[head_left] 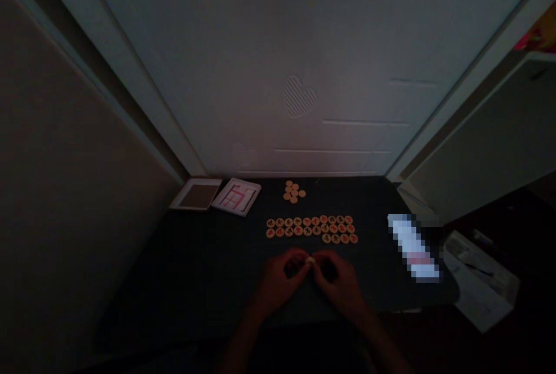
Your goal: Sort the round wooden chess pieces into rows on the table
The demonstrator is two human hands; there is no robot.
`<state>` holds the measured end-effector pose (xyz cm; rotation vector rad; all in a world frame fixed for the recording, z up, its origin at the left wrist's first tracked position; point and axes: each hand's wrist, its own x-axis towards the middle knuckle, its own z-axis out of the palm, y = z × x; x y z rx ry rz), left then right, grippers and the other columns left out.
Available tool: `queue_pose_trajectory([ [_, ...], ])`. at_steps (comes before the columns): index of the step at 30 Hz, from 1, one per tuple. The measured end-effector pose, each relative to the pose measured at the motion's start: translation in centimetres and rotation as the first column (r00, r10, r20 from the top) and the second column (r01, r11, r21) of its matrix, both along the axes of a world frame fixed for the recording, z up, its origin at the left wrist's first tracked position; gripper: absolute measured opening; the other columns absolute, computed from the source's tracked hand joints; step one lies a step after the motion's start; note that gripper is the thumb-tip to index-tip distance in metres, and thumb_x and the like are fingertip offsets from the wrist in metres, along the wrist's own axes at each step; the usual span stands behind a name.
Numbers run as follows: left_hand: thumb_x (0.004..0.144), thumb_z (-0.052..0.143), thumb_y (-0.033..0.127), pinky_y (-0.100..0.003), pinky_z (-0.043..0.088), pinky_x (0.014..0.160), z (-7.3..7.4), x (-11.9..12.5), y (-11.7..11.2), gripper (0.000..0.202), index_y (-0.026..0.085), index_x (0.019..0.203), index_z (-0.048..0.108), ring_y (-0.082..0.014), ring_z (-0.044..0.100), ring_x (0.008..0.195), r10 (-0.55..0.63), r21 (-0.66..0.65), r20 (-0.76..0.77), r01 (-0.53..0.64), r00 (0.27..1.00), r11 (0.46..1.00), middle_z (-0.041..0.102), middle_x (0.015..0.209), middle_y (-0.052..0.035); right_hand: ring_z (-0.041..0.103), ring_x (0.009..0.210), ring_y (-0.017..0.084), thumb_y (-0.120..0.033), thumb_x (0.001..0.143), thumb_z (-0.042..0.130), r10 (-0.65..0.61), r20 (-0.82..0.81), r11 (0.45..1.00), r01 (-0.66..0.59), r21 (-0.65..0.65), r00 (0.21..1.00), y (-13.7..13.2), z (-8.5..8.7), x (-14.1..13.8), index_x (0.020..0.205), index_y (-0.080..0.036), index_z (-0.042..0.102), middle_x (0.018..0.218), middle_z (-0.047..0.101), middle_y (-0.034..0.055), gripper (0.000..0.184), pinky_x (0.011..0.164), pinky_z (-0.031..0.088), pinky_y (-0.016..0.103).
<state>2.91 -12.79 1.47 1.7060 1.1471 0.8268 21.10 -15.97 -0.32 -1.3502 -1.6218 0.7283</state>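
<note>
Close to the dark table's front, my left hand and my right hand meet fingertip to fingertip. Between them they pinch a small pale Chinese chess piece, seen mostly edge-on and partly covered by the fingers. Just beyond the hands, rows of round wooden Chinese chess pieces lie flat, marked with red or black characters. Farther back sits a loose cluster of pieces with no marks visible on their tops.
On the table's back left are a white tray with red lines and a brown-centred box part. A bright pixelated object lies right. A white box stands beyond the right edge; a white panel rises behind.
</note>
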Motion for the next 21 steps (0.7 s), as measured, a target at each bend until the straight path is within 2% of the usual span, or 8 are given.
queue_pose_trajectory([
  [9, 0.093, 0.063, 0.041, -0.028, 0.057, 0.081, -0.21, -0.10, 0.10, 0.019, 0.026, 0.102, 0.069, -0.0185, 0.074, 0.088, 0.031, -0.036, -0.017, -0.031, 0.999, 0.999, 0.079, 0.096, -0.0003, 0.071, 0.079, 0.017, -0.029, 0.093, 0.063, 0.008, 0.003, 1.000, -0.008, 0.001, 1.000, -0.02, 0.42, -0.08, 0.101, -0.023, 0.068, 0.089, 0.074, 0.0020, 0.011, 0.072, 0.055, 0.027],
  [16, 0.096, 0.058, 0.038, -0.027, 0.056, 0.081, -0.20, -0.03, 0.09, 0.016, 0.026, 0.100, 0.069, -0.0181, 0.074, 0.090, 0.017, -0.030, 0.016, -0.017, 1.000, 0.999, 0.078, 0.097, 0.0002, 0.069, 0.090, 0.020, -0.025, 0.093, 0.062, 0.045, 0.000, 0.992, -0.044, 0.119, 0.999, 0.18, 0.39, 0.00, 0.107, -0.024, 0.068, 0.102, 0.072, 0.0061, 0.014, 0.080, 0.057, 0.030],
  [21, 0.096, 0.058, 0.036, -0.027, 0.056, 0.085, -0.10, -0.09, 0.06, 0.015, 0.026, 0.101, 0.068, -0.0183, 0.074, 0.093, 0.011, -0.013, 0.025, -0.010, 1.000, 1.000, 0.078, 0.100, -0.0003, 0.069, 0.091, 0.019, -0.022, 0.093, 0.061, 0.046, 0.010, 0.989, -0.047, 0.143, 0.999, 0.22, 0.43, 0.03, 0.106, -0.024, 0.067, 0.103, 0.070, 0.0064, 0.015, 0.081, 0.057, 0.031],
])
